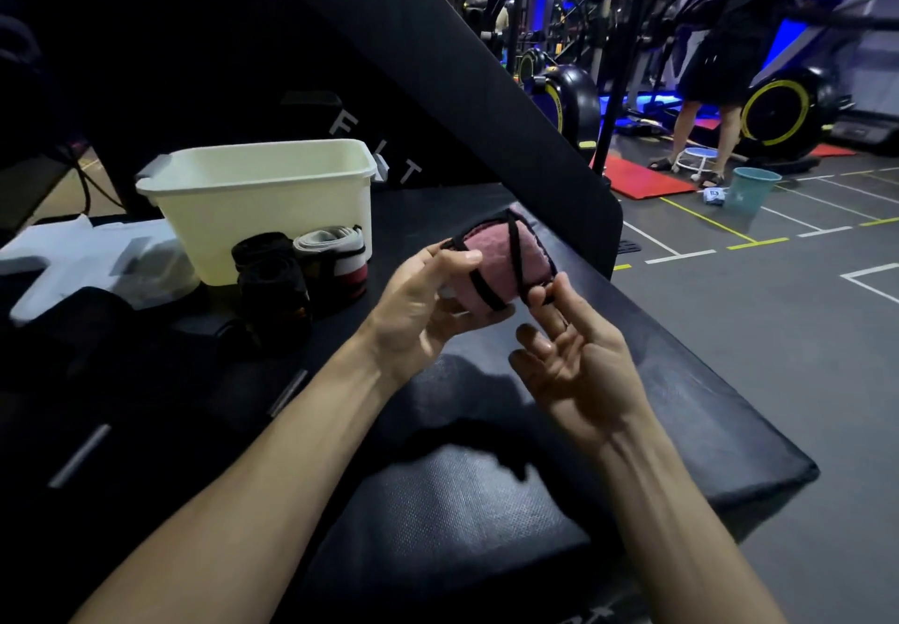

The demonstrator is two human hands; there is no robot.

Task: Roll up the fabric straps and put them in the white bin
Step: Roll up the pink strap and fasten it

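Gym worktop (486, 502): left hand (418, 302) gripped a rolled pink strap (491, 258) while right fingers (547, 295) pinched its black cord; the white bin (262, 205), at ten o'clock, likely came next.

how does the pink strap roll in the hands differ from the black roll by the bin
The pink strap roll is held up off the bench, gripped by the left hand; the black roll rests on the bench in front of the white bin. One is pink with black edging, the other all black. Both are rolled up.
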